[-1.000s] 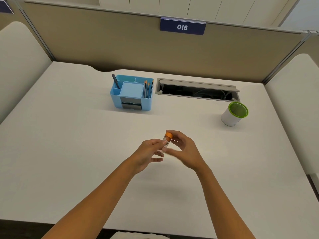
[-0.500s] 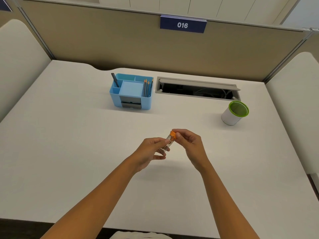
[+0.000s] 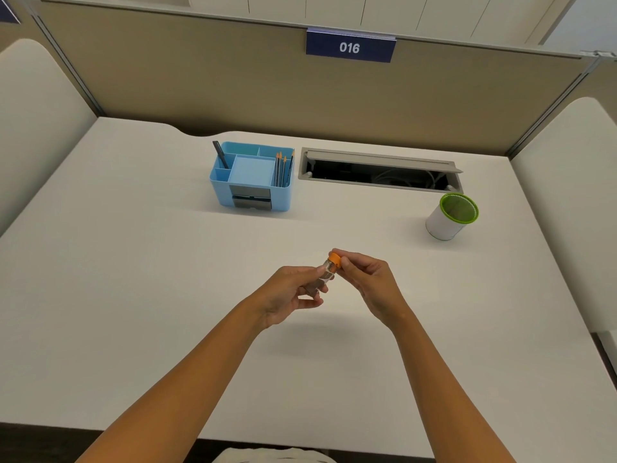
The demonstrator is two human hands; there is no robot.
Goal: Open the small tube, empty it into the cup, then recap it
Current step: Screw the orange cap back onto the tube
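Observation:
A small clear tube (image 3: 325, 275) with dark contents near its bottom is held above the middle of the white desk, tilted up to the right. My left hand (image 3: 290, 294) grips its body from the left. An orange cap (image 3: 335, 260) sits on the tube's top end, and my right hand (image 3: 369, 279) pinches that cap between thumb and fingers. A white cup with a green rim (image 3: 451, 217) stands upright at the right of the desk, well away from both hands.
A light blue desk organiser (image 3: 253, 182) with pencils and a pen stands at the back centre. An open cable tray (image 3: 380, 172) is set into the desk behind the cup. Beige partition walls enclose the white desk (image 3: 133, 295).
My right hand has moved from beside the tube up onto its orange cap and now pinches it. The tube has tilted further to the right; my left hand keeps its grip.

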